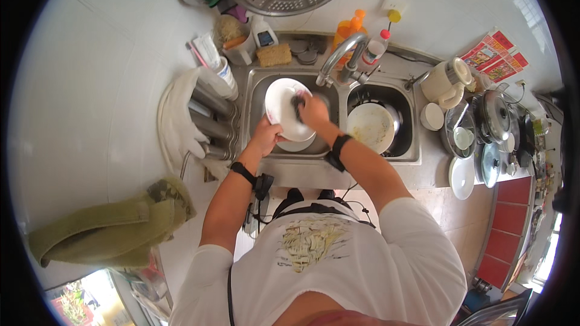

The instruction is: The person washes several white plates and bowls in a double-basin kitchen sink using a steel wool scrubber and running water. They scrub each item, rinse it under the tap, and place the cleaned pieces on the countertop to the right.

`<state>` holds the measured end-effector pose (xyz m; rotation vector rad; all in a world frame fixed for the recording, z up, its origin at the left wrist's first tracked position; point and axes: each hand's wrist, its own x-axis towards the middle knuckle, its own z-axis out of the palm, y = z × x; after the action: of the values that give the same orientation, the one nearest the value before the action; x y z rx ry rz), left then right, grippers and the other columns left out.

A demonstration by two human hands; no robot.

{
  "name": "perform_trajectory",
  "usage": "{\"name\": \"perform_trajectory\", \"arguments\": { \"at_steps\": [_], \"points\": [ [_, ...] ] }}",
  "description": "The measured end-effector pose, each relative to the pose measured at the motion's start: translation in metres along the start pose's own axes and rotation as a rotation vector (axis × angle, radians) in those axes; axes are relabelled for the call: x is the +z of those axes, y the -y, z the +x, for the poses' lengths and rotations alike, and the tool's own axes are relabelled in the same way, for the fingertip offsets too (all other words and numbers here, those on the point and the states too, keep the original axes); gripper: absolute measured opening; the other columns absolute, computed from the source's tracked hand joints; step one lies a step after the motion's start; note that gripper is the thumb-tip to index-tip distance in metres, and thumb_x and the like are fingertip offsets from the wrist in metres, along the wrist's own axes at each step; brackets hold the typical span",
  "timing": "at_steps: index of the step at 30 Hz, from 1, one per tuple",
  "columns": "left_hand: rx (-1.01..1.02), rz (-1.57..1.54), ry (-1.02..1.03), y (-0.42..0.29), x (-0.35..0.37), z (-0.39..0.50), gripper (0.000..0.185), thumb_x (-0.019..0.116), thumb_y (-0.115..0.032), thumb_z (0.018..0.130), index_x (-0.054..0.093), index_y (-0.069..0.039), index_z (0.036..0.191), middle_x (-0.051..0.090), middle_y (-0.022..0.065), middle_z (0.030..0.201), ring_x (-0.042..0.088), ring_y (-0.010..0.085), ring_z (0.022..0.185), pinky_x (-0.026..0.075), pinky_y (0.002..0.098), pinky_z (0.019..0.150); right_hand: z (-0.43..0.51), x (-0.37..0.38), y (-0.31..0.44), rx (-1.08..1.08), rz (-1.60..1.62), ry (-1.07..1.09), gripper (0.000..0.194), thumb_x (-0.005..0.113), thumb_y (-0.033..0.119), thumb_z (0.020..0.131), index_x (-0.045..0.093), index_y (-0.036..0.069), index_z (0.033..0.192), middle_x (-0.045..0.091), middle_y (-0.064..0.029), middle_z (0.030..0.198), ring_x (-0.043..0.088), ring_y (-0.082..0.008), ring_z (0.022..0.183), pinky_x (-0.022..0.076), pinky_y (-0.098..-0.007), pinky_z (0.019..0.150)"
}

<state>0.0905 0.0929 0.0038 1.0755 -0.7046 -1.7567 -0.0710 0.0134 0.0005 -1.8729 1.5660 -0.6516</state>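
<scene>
Over the left basin [256, 95] of a steel double sink, my left hand [266, 136] grips the lower left rim of a white plate [280, 102] with a pink pattern. The plate is tilted. My right hand [314, 112] presses a dark scrubber [297, 102] against its inner face; the fingers partly hide it. Beneath the plate, another white dish [297, 146] shows in the basin. A white plate with yellowish food residue [372, 126] lies in the right basin [403, 145]. The chrome faucet [346, 47] arches above the divider.
Behind the sink stand an orange pump bottle [356, 22], a red-capped bottle [375, 50] and a yellow sponge [274, 55]. To the right are a cream kettle [444, 82], a white bowl [432, 117], pots and a white oval plate [462, 177] at the counter edge. White gloves [174, 117] hang left.
</scene>
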Motion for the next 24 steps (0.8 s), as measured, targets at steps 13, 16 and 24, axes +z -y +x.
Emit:
{"name": "perform_trajectory", "arguments": {
  "at_steps": [13, 16, 24],
  "points": [
    [-0.062, -0.311, -0.047, 0.040, -0.020, 0.031, 0.059, 0.048, 0.005, 0.076, 0.046, 0.005, 0.135, 0.057, 0.0199, 0.131, 0.058, 0.0376, 0.120, 0.051, 0.0544, 0.097, 0.086, -0.127, -0.154, 0.527, -0.128, -0.382, 0.057, 0.055, 0.056, 0.092, 0.072, 0.002, 0.093, 0.071, -0.0207, 0.097, 0.068, -0.0375, 0.096, 0.0523, -0.0469, 0.083],
    [-0.058, -0.351, -0.083, 0.043, -0.009, 0.031, 0.054, 0.051, 0.002, 0.081, 0.046, 0.003, 0.135, 0.058, 0.0191, 0.131, 0.059, 0.0359, 0.120, 0.051, 0.0534, 0.097, 0.120, -0.172, -0.194, 0.550, -0.138, -0.395, 0.062, 0.053, 0.055, 0.094, 0.065, -0.005, 0.101, 0.071, -0.0193, 0.084, 0.072, -0.0325, 0.069, 0.0553, -0.0441, 0.060],
    [-0.121, -0.435, -0.135, 0.053, 0.024, 0.048, 0.044, 0.052, -0.019, 0.099, 0.043, -0.005, 0.140, 0.057, 0.0149, 0.133, 0.061, 0.0335, 0.116, 0.054, 0.0541, 0.092, 0.086, -0.177, -0.222, 0.681, 0.192, -0.133, 0.032, 0.055, 0.025, 0.091, 0.066, -0.004, 0.100, 0.071, -0.0177, 0.088, 0.071, -0.0309, 0.075, 0.0563, -0.0393, 0.066]
  ]
}}
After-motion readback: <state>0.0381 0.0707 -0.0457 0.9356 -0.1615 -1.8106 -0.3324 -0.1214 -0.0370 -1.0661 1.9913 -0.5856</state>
